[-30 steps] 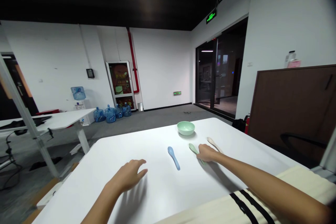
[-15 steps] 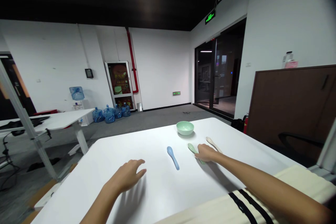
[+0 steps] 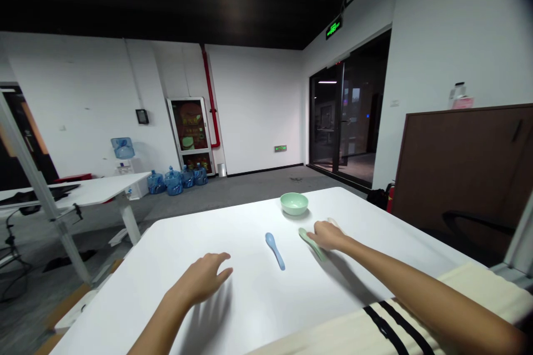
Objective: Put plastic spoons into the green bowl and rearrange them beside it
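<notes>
— What's on the desk?

— A green bowl near the far edge, with a blue spoon, a green spoon and a pale spoon on the near side of it.

— What could go wrong here?

— The right hand lies curled over the green spoon's near side, and I can't tell whether it grips. A careless press could skid that spoon or nudge the pale one, half hidden just behind the hand.

— And the left hand?

— Open, fingers spread, toward the desk's near edge, near the blue spoon but not touching it.
</notes>
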Available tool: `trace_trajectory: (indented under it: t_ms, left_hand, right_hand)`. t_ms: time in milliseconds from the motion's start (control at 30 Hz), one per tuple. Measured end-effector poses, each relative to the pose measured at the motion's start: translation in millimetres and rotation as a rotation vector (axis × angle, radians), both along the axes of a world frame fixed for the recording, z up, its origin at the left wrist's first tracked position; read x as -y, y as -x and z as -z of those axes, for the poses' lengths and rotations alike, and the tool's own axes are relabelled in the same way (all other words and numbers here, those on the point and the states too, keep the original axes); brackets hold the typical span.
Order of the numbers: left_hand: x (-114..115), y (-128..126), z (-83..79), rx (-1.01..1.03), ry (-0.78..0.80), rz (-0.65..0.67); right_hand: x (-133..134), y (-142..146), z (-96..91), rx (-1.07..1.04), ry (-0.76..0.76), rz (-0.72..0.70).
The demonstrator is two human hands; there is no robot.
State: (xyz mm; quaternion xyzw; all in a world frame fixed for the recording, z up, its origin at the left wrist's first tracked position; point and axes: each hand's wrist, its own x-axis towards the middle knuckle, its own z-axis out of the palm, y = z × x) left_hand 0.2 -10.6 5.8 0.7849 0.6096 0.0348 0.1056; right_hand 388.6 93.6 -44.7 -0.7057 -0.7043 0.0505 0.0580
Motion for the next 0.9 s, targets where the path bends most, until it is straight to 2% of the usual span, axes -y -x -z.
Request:
trace_trajectory:
  t_ms: [167,267,333,433,600,900]
  left_hand:
    - [-2.6,0.9,3.0,0.005,-0.004,0.009]
    - [-4.1,1.0,4.2,0.013,-0.015,0.004]
    - [-4.1,0.7,4.2,0.02,-0.021,0.001]
    - [-3.3,0.2,3.9,0.015,-0.021,-0.002]
    - [-2.0,-1.3,2.2,0.006,-0.015,-0.002]
    - [-3.0,-0.1,3.8,0.017,-0.022,0.003]
  right_hand:
    - [5.8,3.3,-34.9,-0.053,-0.139,-0.048]
    - [17.4,6.4,-44.1,-0.086,-0.193,-0.125]
    - [25.8,8.2,-40.7,-0.082,-0.232,-0.169]
    - [34.2,9.1,-25.6,-0.05,-0.266,-0.178]
    - [36.2,4.7,-4.0,-0.03,-0.205,-0.222]
    - [36.0,0.1,-2.8,-0.027,-0.182,-0.256]
